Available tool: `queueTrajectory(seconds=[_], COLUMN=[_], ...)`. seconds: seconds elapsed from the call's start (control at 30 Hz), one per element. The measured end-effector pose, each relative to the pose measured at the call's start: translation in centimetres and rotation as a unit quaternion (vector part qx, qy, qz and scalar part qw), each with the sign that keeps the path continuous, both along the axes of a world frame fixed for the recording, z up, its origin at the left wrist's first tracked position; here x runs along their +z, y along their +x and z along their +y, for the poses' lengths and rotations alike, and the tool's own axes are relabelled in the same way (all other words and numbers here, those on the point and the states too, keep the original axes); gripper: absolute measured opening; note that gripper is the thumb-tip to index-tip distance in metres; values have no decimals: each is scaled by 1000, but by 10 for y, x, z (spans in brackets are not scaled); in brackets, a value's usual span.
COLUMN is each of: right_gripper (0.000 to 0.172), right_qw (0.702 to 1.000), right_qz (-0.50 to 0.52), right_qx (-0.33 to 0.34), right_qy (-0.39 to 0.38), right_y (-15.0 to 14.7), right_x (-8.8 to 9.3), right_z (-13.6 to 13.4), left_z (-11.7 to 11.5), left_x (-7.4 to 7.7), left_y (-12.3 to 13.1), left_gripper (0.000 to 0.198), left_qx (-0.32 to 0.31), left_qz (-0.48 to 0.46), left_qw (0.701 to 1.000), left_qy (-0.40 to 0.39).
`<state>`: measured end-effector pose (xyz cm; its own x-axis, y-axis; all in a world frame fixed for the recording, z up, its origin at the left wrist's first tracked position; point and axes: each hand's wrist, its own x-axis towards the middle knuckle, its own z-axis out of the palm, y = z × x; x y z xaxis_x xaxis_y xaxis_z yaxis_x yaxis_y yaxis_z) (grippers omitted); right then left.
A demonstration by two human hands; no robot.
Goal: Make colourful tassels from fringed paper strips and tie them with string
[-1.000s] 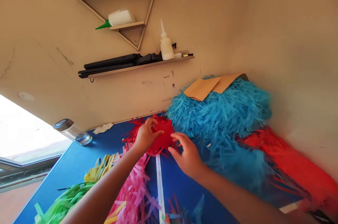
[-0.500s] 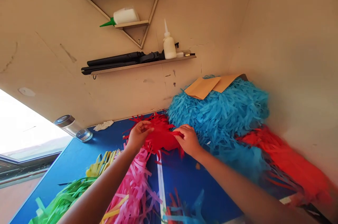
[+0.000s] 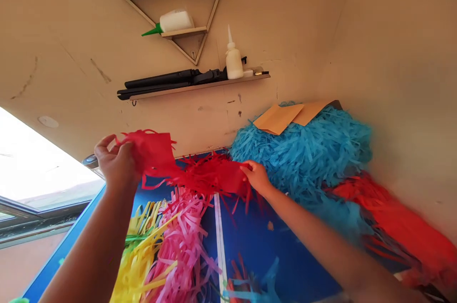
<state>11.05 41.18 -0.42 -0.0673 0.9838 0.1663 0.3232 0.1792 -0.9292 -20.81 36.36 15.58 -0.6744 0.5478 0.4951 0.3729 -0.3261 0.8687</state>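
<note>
My left hand (image 3: 117, 158) is closed on a piece of red fringed tissue paper (image 3: 157, 153), lifted at the left above the blue table. With thumb and fingers, my right hand (image 3: 256, 175) pinches the edge of another red fringed sheet (image 3: 224, 177), which lies over the table near the wall. Loose red strips trail between the two pieces, and I cannot tell whether they are joined. Pink tissue strips (image 3: 182, 246) lie just below the red paper, with yellow strips (image 3: 137, 265) beside them, partly behind my left forearm.
A big heap of blue tissue fringe (image 3: 303, 146) with brown envelopes (image 3: 278, 117) on top fills the back right corner. More red fringe (image 3: 389, 212) lies right of it. A wall shelf (image 3: 200, 86) carries a glue bottle (image 3: 234, 63) and a black flat iron-like tool (image 3: 160, 79).
My left hand has moved left and up, drawing a red fringed piece away from the pile. My right hand stays pinched on the red paper. The view has shifted slightly.
</note>
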Motion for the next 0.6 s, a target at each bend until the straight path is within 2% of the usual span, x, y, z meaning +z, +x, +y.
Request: queueTrajectory(seconds=[0.03, 0.1, 0.2, 0.27, 0.33, 0.37, 0.43, 0.5, 0.53, 0.57, 0.6], right_gripper=[21, 22, 20, 32, 50, 54, 54, 56, 54, 49, 43], right_qw=[1000, 1000, 1000, 1000, 999, 999, 981, 926, 898, 878, 872], right_qz=[9, 20, 15, 1, -3, 12, 73, 125, 127, 119, 113], right_qx=[2, -1, -11, -25, -22, 11, 164, 353, 422, 462, 473], right_qy=[-6, -12, -16, -7, 29, 51, 70, 41, 13, -18, -49], right_y=[-15, -43, -67, -71, -69, -67, -66, -65, -63, -61, -56], right_x=[5, 20, 44, 56, 64, 66, 69, 69, 68, 66, 64], right_z=[11, 31, 50, 48, 32, 20, -7, -33, -44, -52, -60], left_z=[-10, -30, -54, -66, -73, -76, -79, -79, -79, -80, -80], left_x=[6, 12, 8, 1, -7, -11, -18, -23, -27, -31, -36], left_y=[6, 21, 41, 46, 46, 46, 50, 59, 65, 71, 76], left_gripper=[52, 61, 75, 79, 77, 76, 74, 69, 64, 59, 55], left_qx=[-15, -107, -249, -318, -371, -396, -444, -480, -490, -494, -495], left_qz=[-24, -57, -54, -48, -42, -37, -24, -3, 7, 14, 17], left_qw=[1000, 992, 957, 927, 898, 882, 847, 816, 806, 803, 801], left_qy=[7, -35, -137, -193, -234, -252, -290, -322, -331, -334, -336])
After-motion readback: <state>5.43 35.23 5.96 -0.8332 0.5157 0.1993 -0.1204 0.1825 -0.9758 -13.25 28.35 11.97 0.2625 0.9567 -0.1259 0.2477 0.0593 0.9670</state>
